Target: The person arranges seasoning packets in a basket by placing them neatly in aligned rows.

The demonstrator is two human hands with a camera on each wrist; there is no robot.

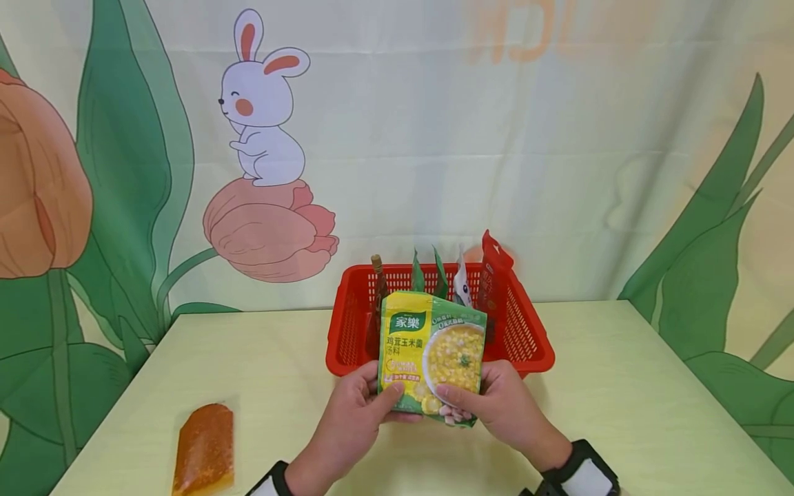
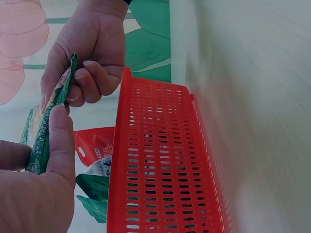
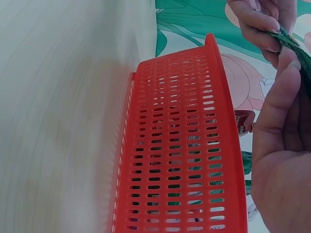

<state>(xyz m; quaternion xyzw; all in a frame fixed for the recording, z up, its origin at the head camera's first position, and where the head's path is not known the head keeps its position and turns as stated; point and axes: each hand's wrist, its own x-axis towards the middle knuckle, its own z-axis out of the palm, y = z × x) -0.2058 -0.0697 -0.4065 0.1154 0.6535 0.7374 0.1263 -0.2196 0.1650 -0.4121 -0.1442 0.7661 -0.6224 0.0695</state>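
**Right side passable, front blocked**

On the table (image 1: 626, 393), the held packet (image 1: 432, 355) blocks the front of the basket (image 1: 535, 360) by the back edge; bags (image 1: 494, 275) jut above its rim. Passage runs along the right edge; bread (image 1: 205, 448) lies near the left.

1. From my station, the yellow-green packet (image 1: 432, 358) hides part of the red basket (image 1: 538, 359) and the lower ends of the green pouches (image 1: 418, 277).
2. I lose some fingers of the left hand (image 1: 356, 410) and right hand (image 1: 504, 406) behind it.
3. Its smallest print is too tiny for me.
4. My head view's bottom edge crops the left wristband (image 1: 280, 477).
5. Its top edge cuts the blurred orange lettering (image 1: 548, 31).
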